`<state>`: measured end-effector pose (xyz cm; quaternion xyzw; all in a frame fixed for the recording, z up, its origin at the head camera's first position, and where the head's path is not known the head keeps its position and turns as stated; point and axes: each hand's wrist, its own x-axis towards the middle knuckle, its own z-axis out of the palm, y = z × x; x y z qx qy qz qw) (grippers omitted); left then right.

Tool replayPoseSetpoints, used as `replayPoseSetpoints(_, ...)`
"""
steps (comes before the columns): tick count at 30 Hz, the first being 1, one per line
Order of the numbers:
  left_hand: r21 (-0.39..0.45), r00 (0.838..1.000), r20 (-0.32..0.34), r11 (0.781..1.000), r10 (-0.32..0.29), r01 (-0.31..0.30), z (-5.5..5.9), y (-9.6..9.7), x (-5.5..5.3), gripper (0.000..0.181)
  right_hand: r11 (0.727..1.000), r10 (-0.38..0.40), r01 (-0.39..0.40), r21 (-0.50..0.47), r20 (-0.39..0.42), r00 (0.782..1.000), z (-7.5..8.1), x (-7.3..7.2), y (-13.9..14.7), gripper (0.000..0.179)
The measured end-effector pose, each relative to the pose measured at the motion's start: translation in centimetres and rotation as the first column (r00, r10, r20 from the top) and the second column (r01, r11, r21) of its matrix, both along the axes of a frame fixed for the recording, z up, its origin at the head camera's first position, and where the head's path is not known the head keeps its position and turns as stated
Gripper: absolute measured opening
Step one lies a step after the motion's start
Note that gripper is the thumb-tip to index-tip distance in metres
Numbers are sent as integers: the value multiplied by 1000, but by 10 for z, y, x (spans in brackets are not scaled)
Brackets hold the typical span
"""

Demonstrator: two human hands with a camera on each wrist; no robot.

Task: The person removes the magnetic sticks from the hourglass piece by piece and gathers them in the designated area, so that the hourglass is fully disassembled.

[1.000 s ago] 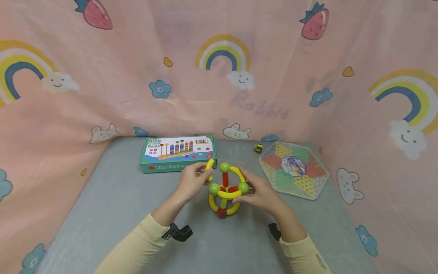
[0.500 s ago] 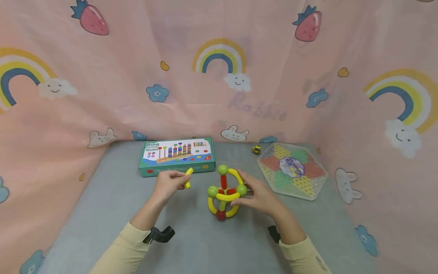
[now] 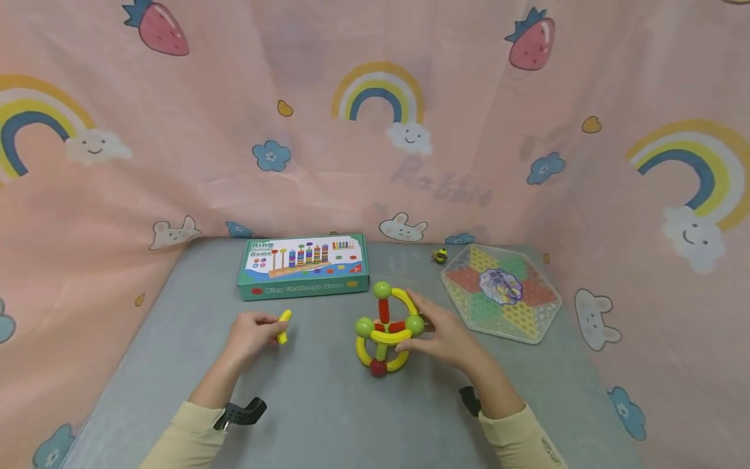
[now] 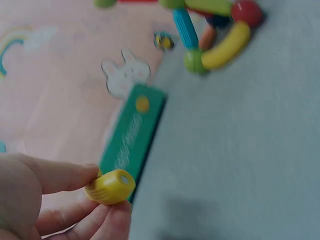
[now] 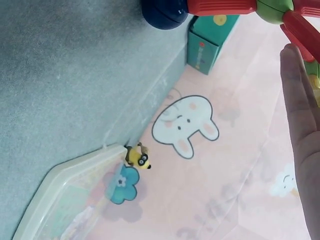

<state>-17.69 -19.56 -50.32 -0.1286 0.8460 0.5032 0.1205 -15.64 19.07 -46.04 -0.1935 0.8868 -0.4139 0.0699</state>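
Left hand (image 3: pixel 252 339): fingers narrow, pinching a yellow piece (image 4: pixel 112 188) at their tips; the piece is well apart from the ball-and-rod frame (image 3: pixel 391 337), on its left, over the counter (image 3: pixel 319 407); its long axis runs nearly up and down the head view, crosswise to the fingers; whether it stands or lies cannot be determined; left hand is the nearer to it; right hand (image 3: pixel 444 335) grips the frame's right side between thumb and fingers.
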Motion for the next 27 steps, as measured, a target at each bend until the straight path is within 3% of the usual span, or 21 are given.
replayPoseSetpoints(6,-2,1000,21,1000,23,-23,-13,-18,8,33,1000,0,0,13,0,1000,0,-1,1,104)
replayPoseSetpoints(12,-15,1000,23,1000,21,-21,-20,-18,12,31,999,-23,23,39,-2,1000,1,0,2,102)
replayPoseSetpoints(20,-122,999,6,991,-50,51,-28,-21,22,21,999,-5,5,39,-7,1000,0,0,1,102)
replayPoseSetpoints(27,-216,998,-16,975,-62,57,-32,-17,21,21,1000,-12,12,26,5,1000,0,1,1,102)
